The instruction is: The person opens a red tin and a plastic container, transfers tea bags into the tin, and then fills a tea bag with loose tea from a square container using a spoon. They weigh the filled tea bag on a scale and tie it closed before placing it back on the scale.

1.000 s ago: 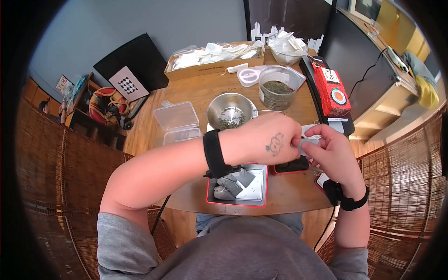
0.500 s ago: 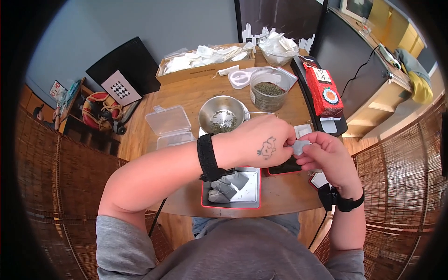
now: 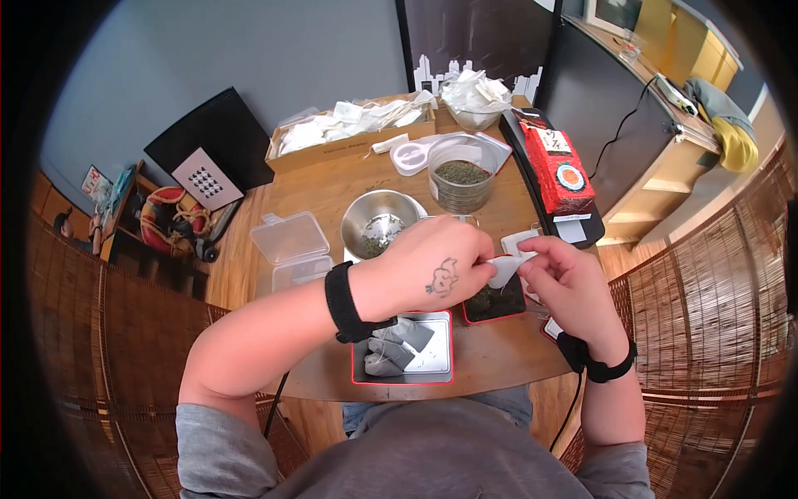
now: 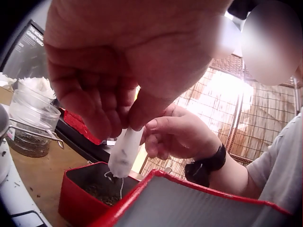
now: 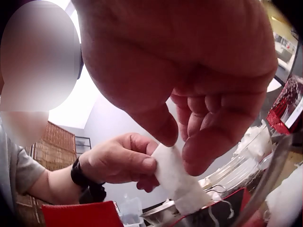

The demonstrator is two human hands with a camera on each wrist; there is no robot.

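A small white bag (image 3: 504,271) is held between both hands over a red-rimmed tin (image 3: 497,306) of dark loose bits. My left hand (image 3: 440,259) pinches the bag at its left side; my right hand (image 3: 573,291) pinches its upper right edge. In the left wrist view, the bag (image 4: 124,156) hangs below the left fingertips, with a dark patch inside and white string beneath. The right wrist view shows the bag (image 5: 174,177) slanting down from the fingers. Filled grey bags (image 3: 386,353) lie in another red-rimmed tin (image 3: 445,373) nearer my body.
A steel bowl (image 3: 363,218) with leaf bits and a clear lidded box (image 3: 291,237) stand left. Behind are a tub (image 3: 461,195) of leaves, a carton (image 3: 332,151) of white bags and a heaped bowl (image 3: 475,116). A red packet (image 3: 559,170) lies right.
The bag shows more of its length between the hands and looks whiter. Both hands have shifted slightly apart, and more of the dark-filled tin is visible. The head view has turned rightward.
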